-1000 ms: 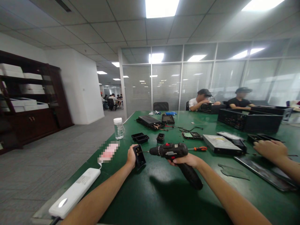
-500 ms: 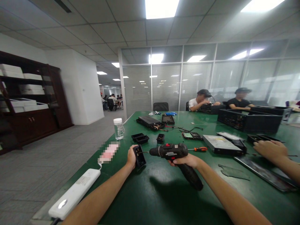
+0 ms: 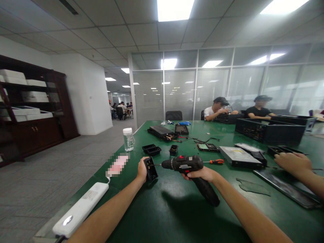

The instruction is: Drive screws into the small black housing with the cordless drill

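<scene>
Drill on black tray, both hands loaded.
Left hand (image 3: 142, 170) grips black tray (image 3: 151, 170), tilted, over green tabletop (image 3: 174, 219); right hand (image 3: 199, 173) grasps drill (image 3: 184, 163), bit pointed into tray; contact unclear.

A black cordless drill-driver (image 3: 187, 163) is at the near centre, its body roughly level and its chuck pointing left. Small red accents mark its top and side; its thick black handle slants down to the right. A thin metal bit (image 3: 158, 164) extends from the chuck toward a small black rectangular open-topped box (image 3: 152, 172), just left. The box is tipped on edge, its open side facing right, with small gold-coloured spots inside. Whether bit and box touch is unclear.
</scene>
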### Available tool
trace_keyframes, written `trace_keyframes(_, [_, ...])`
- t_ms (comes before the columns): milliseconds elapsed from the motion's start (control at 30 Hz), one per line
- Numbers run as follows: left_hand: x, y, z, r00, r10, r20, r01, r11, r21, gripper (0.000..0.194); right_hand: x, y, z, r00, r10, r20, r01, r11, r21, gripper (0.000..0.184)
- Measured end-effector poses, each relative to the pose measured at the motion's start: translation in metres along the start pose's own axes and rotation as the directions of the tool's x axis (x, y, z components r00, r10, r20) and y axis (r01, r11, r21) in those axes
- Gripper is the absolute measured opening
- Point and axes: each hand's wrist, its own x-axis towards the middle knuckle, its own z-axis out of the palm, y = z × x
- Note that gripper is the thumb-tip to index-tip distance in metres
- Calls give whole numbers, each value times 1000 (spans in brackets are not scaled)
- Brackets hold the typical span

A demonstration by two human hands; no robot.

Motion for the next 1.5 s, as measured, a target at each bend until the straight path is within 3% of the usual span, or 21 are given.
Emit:
trace_keyframes(233, [-1,2,1,1000,18,4,-18,1000,-16,35,8,17,-7,997,-71,23,70,997,31,34])
trace_keyframes(500, [3,-3,-1,1000,0,20,0,1000,-19,36,-1,1,0,999,-44,15,44,999,32,19])
trace_keyframes(1500, [-3,4,1,1000,1,-16,0,999,33,37,-2,-6,3,1000,-25,8,25,1000,4,21])
